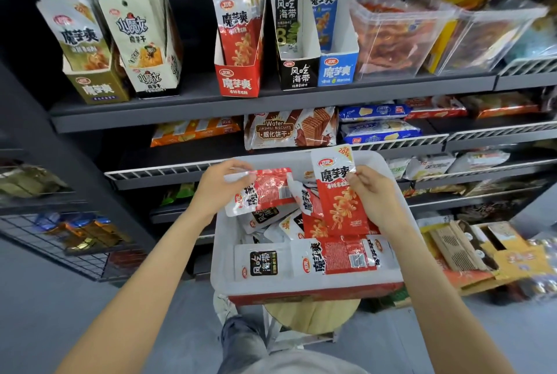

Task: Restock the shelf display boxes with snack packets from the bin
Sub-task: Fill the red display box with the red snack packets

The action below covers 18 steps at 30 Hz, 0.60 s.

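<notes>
Nearest me, the white bin (pixel 220 256) sits on a round wooden stool (pixel 313 315), and it holds a loose heap of snack packets: a black-labelled seaweed packet (pixel 262 263) lies flat at its near left corner, a red packet (pixel 334 256) lies sideways along the near edge beside it, and more red and white packets pile toward the far edge. My left hand (pixel 221 185) pinches a red packet turned sideways (pixel 262 191) over the bin's far left part. My right hand (pixel 372 196) grips an upright red packet (pixel 339 193) by its right edge, over the far right part. Beyond the bin, on the top shelf (pixel 193 108), the display boxes stand in a row: an olive box (pixel 96 89) and a white box (pixel 153 81) toward the left end, then a red box (pixel 238 81) with matching red packets standing in it, a black box (pixel 298 74) with one seaweed packet, and a blue box (pixel 337 71) with one blue packet. Clear tubs (pixel 391 33) of snacks fill the right end.
</notes>
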### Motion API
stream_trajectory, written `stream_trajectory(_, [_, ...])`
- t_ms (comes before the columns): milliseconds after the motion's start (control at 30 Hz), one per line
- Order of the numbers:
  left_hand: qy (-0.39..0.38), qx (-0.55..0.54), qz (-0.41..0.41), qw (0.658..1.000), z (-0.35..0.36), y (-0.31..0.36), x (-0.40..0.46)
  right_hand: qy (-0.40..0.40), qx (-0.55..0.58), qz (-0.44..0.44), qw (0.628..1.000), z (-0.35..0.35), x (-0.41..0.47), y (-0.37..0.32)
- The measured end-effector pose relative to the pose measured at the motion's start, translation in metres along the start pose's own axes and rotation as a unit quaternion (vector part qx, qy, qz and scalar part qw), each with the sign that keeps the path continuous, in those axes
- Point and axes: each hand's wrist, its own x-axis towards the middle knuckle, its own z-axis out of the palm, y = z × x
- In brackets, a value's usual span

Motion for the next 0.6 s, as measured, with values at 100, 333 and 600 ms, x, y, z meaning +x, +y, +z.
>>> stream_trajectory(100, [-0.039, -0.092, -0.05, 0.994, -0.002, 0.003, -0.006, -0.004, 0.013, 0.006, 1.0, 0.004, 0.002, -0.003])
stream_trajectory(333, [-0.167, -0.084, -0.042, 0.981, -0.008, 0.013, -0.014, -0.024, 0.018, 0.006, 1.0, 0.009, 0.004, -0.015])
stream_trajectory(600, [-0.176, 0.062, 0.181, 0.966, -0.036, 0.064, 0.009, -0.02, 0.107, -0.04, 0.993, 0.002, 0.031, -0.066])
